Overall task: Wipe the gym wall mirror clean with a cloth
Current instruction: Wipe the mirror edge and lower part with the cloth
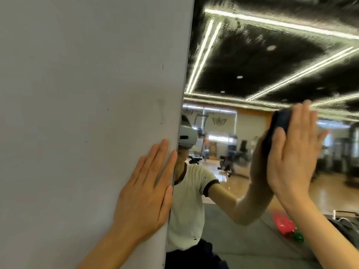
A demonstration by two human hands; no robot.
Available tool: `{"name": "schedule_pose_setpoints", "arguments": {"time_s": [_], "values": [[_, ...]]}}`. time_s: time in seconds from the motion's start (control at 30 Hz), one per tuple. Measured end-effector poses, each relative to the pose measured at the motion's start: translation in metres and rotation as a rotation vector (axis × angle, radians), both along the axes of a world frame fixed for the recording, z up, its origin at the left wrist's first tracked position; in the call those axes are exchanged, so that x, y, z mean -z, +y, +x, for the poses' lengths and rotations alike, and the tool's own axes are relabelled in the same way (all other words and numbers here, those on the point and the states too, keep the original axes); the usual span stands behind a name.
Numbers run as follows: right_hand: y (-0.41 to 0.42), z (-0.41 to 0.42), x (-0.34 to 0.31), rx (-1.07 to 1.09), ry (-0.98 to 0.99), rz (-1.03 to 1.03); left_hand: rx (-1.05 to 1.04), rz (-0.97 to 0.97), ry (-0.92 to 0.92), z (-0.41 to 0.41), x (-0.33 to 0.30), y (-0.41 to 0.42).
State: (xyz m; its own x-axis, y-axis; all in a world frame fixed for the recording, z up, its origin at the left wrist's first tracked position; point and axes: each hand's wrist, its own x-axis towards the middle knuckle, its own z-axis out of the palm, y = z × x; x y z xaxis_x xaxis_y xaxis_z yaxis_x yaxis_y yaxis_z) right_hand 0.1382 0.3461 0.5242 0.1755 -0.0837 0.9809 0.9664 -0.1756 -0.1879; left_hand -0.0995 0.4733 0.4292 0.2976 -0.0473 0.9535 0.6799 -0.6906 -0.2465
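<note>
Both hands flat: we're pressing dark cloth (279,125) under right hand (293,152) w/ straight fingers onto mirror (252,65); left hand (147,189) resting on wall (77,94).

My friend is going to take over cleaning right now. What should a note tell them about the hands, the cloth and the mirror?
Left hand: open, flat on the white wall at the mirror's edge.
Right hand: open, palm pressing the dark cloth flat against the mirror.
Done: cannot tell how much has been wiped.
Left: the upper glass looks hazy and streaked, so wipe there next, then the rest.
</note>
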Motion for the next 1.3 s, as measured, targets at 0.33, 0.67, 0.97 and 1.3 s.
{"name": "schedule_pose_setpoints", "arguments": {"time_s": [0.33,0.67,0.97,1.3], "values": [[0.059,-0.114,0.033,-0.051,-0.429,-0.155,0.034,-0.015,-0.025,0.0,0.0,-0.001],[0.019,-0.039,0.044,0.035,0.043,0.03,-0.012,0.012,-0.012,0.001,-0.001,0.0],[0.046,-0.093,0.037,0.008,-0.53,-0.218,0.015,0.001,-0.032,0.001,0.0,-0.001],[0.033,-0.084,0.1,0.063,-0.687,-0.379,0.059,0.009,-0.057,-0.001,-0.001,-0.002]]}}
